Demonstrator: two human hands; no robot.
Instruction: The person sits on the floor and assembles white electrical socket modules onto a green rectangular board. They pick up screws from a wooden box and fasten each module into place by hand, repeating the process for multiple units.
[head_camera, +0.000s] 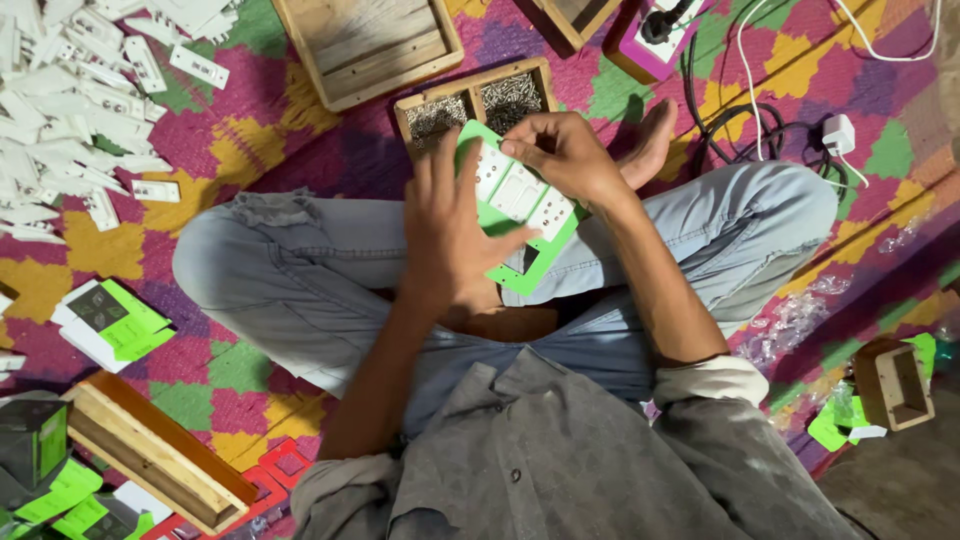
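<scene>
Floor: patchwork mat (300, 150), purple, green, yellow. Far left, heap of white switch parts (70, 110). Wooden tray (365, 40) far centre; compartment box of screws (475, 100) beyond the knees. Over the lap, green frame (520, 215): left hand (445, 235) spread flat on it, right hand (565, 155) pinching its white switch insert (515, 190).

Lighting dim, warm, uneven. Brightest at far left, where the heap of white plastic switch parts (70, 110) nears overexposure. Near right corner falls into deep shadow. Soft shadow under the forearms on the pale blue denim jeans (300, 290). Focus acceptable at centre; slight softness and wide-angle stretch toward edges. No glare.
</scene>
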